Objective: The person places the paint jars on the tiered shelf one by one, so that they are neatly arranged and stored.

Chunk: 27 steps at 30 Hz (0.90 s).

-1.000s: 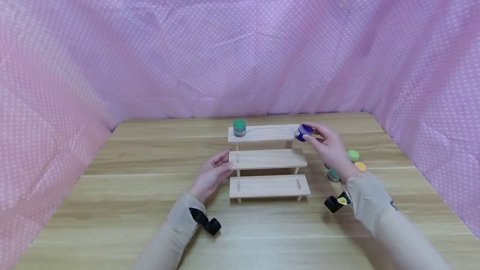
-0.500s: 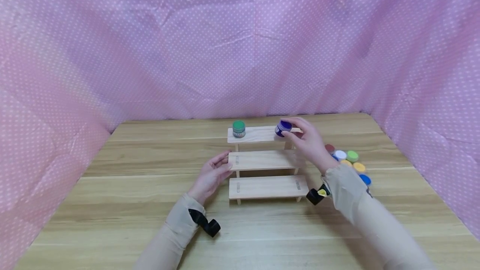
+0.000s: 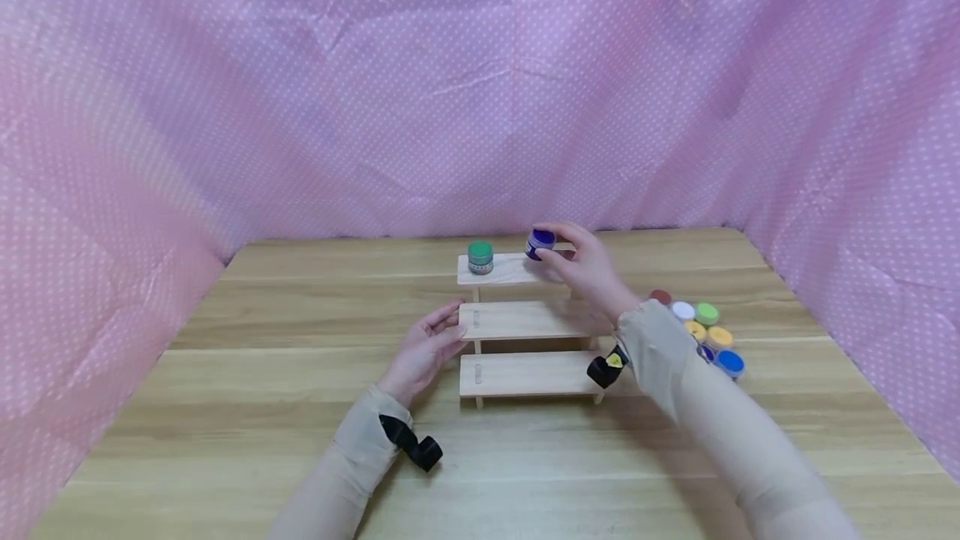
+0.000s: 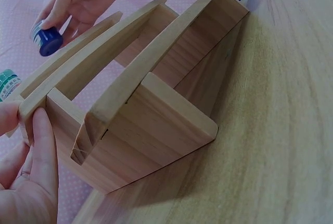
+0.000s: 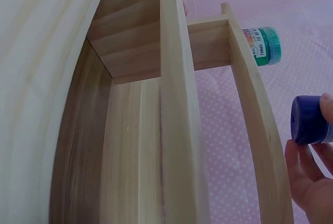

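Note:
A three-tier wooden stand [image 3: 532, 319] sits in the middle of the table. My left hand [image 3: 423, 354] pinches the left end of its middle shelf between thumb and fingers, as the left wrist view shows closely. On the left of the top shelf stands a green-lidded paint jar [image 3: 480, 257]. My right hand [image 3: 588, 267] holds a dark blue-purple paint jar [image 3: 539, 245] between thumb and fingers, above the top shelf. In the right wrist view, a gap shows between that purple jar [image 5: 308, 120] and the shelf edge. The palm side of the right hand is partly hidden.
To the right of the stand, several paint jars [image 3: 707, 313] with red-brown, white, green, yellow and blue lids stand grouped on the wooden table [image 3: 300, 407]. The right forearm passes close to them. A pink dotted cloth [image 3: 480, 90] hangs behind and at both sides.
My right hand has carried the purple jar leftward from the right end of the top shelf toward the green-lidded jar. More of the grouped jars show now. The left hand stays put.

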Tool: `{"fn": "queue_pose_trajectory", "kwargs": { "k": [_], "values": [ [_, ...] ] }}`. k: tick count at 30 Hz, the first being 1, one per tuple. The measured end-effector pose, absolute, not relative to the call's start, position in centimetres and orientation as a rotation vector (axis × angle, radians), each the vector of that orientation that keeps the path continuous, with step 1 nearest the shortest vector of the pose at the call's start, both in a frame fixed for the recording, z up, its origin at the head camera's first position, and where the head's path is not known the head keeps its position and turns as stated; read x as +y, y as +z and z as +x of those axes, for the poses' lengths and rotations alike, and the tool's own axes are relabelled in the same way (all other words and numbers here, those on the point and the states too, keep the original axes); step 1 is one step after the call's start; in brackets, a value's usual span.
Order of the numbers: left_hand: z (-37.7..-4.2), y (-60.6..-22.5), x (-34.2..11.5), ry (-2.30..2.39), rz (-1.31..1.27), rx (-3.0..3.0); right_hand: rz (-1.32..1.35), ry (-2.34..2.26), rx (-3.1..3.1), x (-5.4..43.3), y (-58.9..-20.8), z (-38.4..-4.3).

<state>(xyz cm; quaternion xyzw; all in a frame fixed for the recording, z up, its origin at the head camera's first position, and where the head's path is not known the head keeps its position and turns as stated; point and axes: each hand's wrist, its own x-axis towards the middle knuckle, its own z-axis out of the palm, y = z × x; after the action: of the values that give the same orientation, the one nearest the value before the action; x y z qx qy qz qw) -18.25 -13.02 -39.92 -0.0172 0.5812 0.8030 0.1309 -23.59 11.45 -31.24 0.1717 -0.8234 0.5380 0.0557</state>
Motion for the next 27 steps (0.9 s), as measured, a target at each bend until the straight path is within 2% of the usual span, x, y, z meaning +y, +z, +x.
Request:
{"fn": "queue_pose_trajectory", "kwargs": {
  "k": [27],
  "values": [
    [-18.0,-39.8,-13.2,2.34,-0.045,1.681,0.695,1.476,-2.595,9.0,-31.9,-24.8]
  ]
}}
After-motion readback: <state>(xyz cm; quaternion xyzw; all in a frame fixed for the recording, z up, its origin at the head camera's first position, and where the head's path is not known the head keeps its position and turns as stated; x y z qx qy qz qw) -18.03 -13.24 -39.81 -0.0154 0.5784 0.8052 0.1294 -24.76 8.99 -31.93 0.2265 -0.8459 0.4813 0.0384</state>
